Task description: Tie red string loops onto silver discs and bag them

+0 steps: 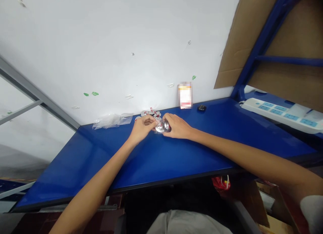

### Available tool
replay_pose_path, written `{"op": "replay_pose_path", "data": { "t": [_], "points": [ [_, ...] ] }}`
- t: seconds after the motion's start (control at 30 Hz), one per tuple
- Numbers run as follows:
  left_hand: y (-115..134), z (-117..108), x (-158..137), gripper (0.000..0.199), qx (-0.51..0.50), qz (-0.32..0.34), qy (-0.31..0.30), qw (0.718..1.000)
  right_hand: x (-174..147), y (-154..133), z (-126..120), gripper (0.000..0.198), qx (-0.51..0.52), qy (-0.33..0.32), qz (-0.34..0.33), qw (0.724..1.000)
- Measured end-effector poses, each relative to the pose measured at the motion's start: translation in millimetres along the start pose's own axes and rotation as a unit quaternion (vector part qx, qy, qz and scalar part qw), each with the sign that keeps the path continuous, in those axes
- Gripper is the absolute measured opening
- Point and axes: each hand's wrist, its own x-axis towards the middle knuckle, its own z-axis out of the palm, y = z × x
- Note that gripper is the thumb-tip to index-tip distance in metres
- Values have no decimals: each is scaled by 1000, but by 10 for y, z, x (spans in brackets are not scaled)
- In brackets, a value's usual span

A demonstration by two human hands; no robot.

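Note:
My left hand (144, 126) pinches the edge of a small clear plastic bag (156, 131) above the blue table. Closed around a shiny domed metal disc (167, 126), my right hand (175, 126) meets the bag from the other side. A second shiny disc (159, 127) shows between the hands, seemingly within the clear plastic. The discs look like small finger cymbals. Just behind the hands, by the wall, lies a pile of similar metal discs with red cord loops (151, 113), partly hidden by my fingers.
A stack of clear plastic bags (111, 121) lies to the left on the blue table (156, 160). A blurred card (185, 96) leans against the white wall, with a small black object (202, 108) beside it. A white power strip (282, 114) sits at the right.

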Motion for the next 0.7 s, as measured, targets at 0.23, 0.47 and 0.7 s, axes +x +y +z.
{"op": "replay_pose_path", "data": {
  "t": [0.23,0.47,0.7],
  "points": [
    [16,-80,3,27,69,46,-66,994,-3,-33,-29,46,38,-1,21,999],
    [-8,43,-49,24,105,112,28,988,-23,-90,1,44,140,1,30,990],
    [141,-81,-69,32,157,148,3,976,-8,-42,27,44,242,18,64,968]
  ]
}}
